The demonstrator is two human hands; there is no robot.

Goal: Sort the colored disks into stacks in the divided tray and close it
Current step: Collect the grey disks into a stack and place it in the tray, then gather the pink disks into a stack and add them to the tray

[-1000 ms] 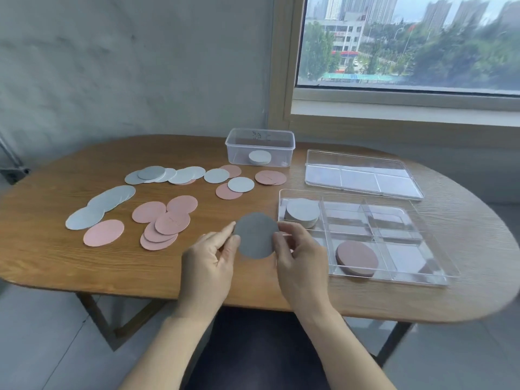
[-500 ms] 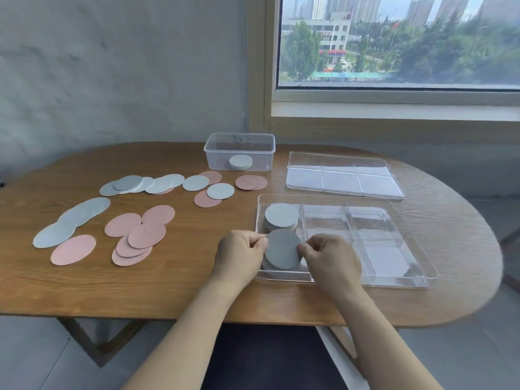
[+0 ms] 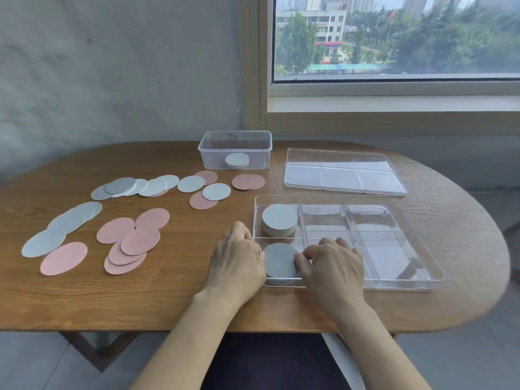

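Left hand (image 3: 237, 260) and right hand (image 3: 333, 268) pinch the grey disk (image 3: 281, 261) between curled fingertips at opposite edges, low in the divided tray's (image 3: 394, 287) compartment beneath them, apparently squaring it onto its stack.

A plain room in a city, home or office unclear: bare grey wall (image 3: 112, 66) upper left, window (image 3: 394, 88) upper right overlooking apartment blocks (image 3: 329, 26) and trees (image 3: 439, 43), oval wooden table (image 3: 168, 299) below.

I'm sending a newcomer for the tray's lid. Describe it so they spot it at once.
On the wooden table, look to the far right, below the window. The lid lies flat behind the divided tray. Unlike the tray and the tub, it holds no disks.
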